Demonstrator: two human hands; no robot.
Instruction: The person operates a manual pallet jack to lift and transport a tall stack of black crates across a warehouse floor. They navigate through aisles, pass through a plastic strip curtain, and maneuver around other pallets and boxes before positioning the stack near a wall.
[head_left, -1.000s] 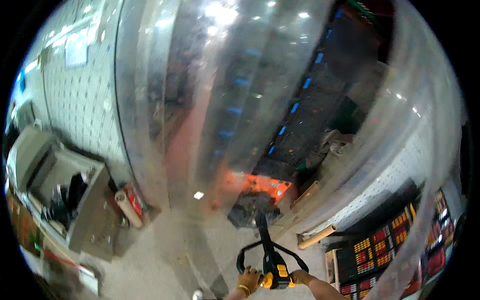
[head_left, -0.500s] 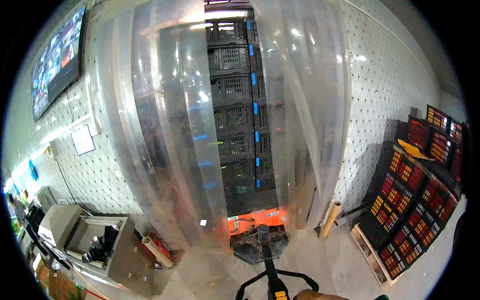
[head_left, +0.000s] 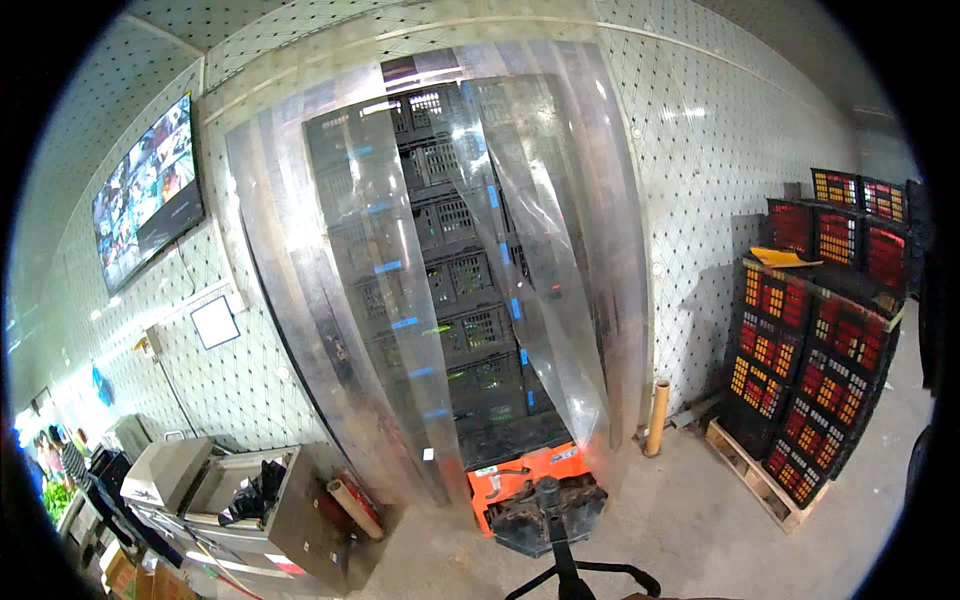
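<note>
An orange pallet jack (head_left: 530,468) with a black tiller handle (head_left: 562,560) stands at the bottom centre. A tall stack of black plastic crates (head_left: 455,275) with blue labels rises over it, within a doorway hung with clear strip curtains (head_left: 275,240). Parts of the strips lie over the crates. Neither my left hand nor my right hand shows now; the handle's grip is cut off by the lower edge.
At left are a wall screen (head_left: 140,200), a steel machine (head_left: 300,530) with black material on top, cardboard boxes (head_left: 165,585) and a distant person (head_left: 75,460). Cardboard tubes (head_left: 657,418) flank the doorway. Crates with red and yellow contents (head_left: 820,350) stand on a pallet (head_left: 750,475) at right.
The view has tipped up and widened, showing more wall and ceiling. The crate stack and jack look farther off within the curtain. My hands, on the handle earlier, have left the view.
</note>
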